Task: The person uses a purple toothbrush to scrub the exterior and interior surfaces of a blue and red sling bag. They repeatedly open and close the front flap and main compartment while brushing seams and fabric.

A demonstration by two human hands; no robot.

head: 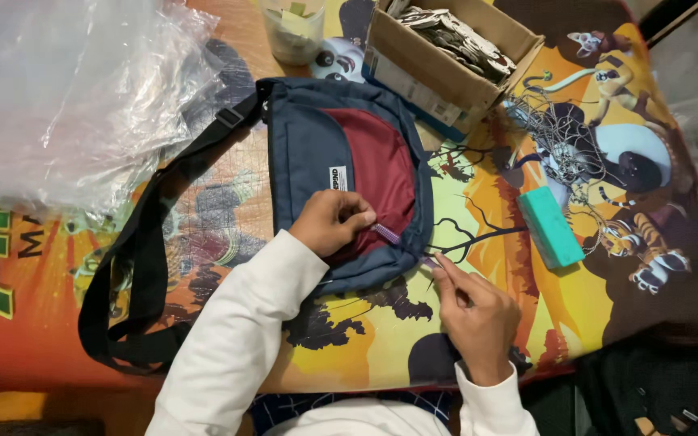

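Hands, two: left hand (331, 221) and right hand (476, 316) work one shoulder bag (341, 153).

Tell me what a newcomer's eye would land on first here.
First the navy and maroon shoulder bag at centre, lying on a bright cartoon-printed cloth. The left hand pinches a purple zipper pull on it, while the right hand works at the bag's lower edge. Crumpled clear plastic fills the upper left.

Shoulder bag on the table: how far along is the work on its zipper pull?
Done: the shoulder bag lies flat, front up, strap spread out. In hand: the left hand pinches the purple zipper pull, and the right hand holds a thin cord at the bag's edge. Left: cord and pull are not yet joined.
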